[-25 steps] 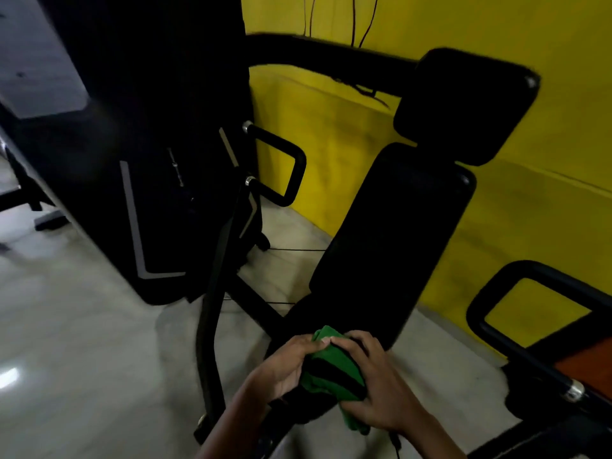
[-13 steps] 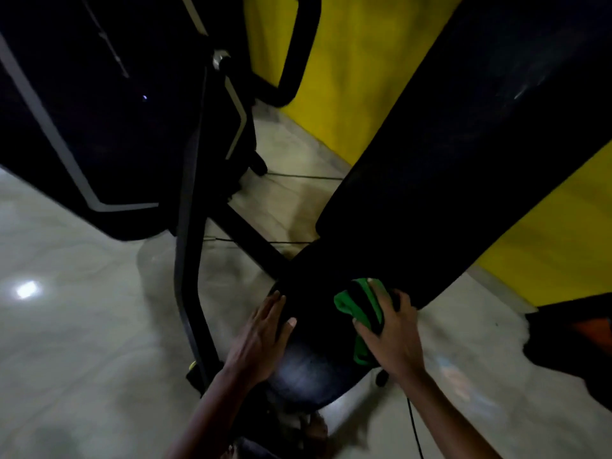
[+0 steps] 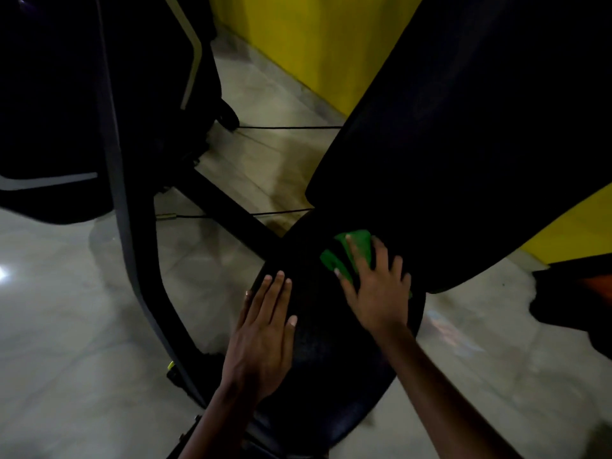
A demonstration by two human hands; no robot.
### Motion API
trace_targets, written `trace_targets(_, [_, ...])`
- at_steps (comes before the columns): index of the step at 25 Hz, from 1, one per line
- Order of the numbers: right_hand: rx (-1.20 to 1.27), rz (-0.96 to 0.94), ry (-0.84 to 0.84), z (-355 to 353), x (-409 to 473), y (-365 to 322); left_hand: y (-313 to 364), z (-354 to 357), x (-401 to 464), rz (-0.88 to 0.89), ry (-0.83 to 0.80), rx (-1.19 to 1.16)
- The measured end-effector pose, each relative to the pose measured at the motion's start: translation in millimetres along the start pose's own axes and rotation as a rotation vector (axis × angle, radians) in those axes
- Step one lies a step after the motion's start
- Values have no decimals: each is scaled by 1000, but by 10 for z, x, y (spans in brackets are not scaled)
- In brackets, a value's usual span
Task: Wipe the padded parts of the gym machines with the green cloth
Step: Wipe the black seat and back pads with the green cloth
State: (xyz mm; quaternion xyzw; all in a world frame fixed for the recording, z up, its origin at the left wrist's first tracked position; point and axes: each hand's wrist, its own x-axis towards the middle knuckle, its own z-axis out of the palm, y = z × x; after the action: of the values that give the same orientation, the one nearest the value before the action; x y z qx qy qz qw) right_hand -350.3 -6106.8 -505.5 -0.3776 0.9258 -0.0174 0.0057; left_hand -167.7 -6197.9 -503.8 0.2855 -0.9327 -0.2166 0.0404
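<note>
While only the head view is on hand, the entry is covering it alone.

Head view, lower centre: the seat pad, black and rounded, is taking up the middle bottom of the frame. The left hand is lying flat on its left part, fingers straight and together, gripping nothing. The right hand is pressing the green cloth down with spread fingers at the pad's far edge, just under the lower end of the back pad; the hand is lying flat over the cloth, not closed into a fist. The two hands are sitting near each other but apart.

Upper right: the back pad is slanting up out of the frame, dark and unlit, with a yellow wall behind it. Left: a black machine frame is standing on the pale floor.

Step in hand, as a judgement: the seat pad is being wiped, at its junction with the back pad. The next move is probably calling for sweeping the cloth over the remaining seat surface, then up the back pad.

Containers: none are showing.
</note>
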Motion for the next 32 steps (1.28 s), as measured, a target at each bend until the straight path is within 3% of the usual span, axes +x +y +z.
trace_targets(4, [16,49,-29,81,430,129,2,3,30,1,-2,-11])
trace_targets(9, [81,-48,-8,-148,-568,-28,-29,-25,12,20,-20,-12])
trace_targets(13, [63,-127,-10,-39,120,-140,-38,-8,26,16,-32,-26])
trace_targets(18, [68,-182,-250,35,945,-300,-41,-13,19,12,-41,-22])
trace_targets(22, [117,-160,-79,64,356,292,-10,-29,-1,-9,-35,-32])
trace_targets(25, [148,-39,-67,53,-17,629,0,-30,1,-9,-25,-28])
trace_targets(28, [94,-33,-84,-32,429,226,11,-38,1,-3,-29,-27])
trace_targets(32, [92,-207,-257,-22,1052,-348,-12,-26,13,13,-31,-10])
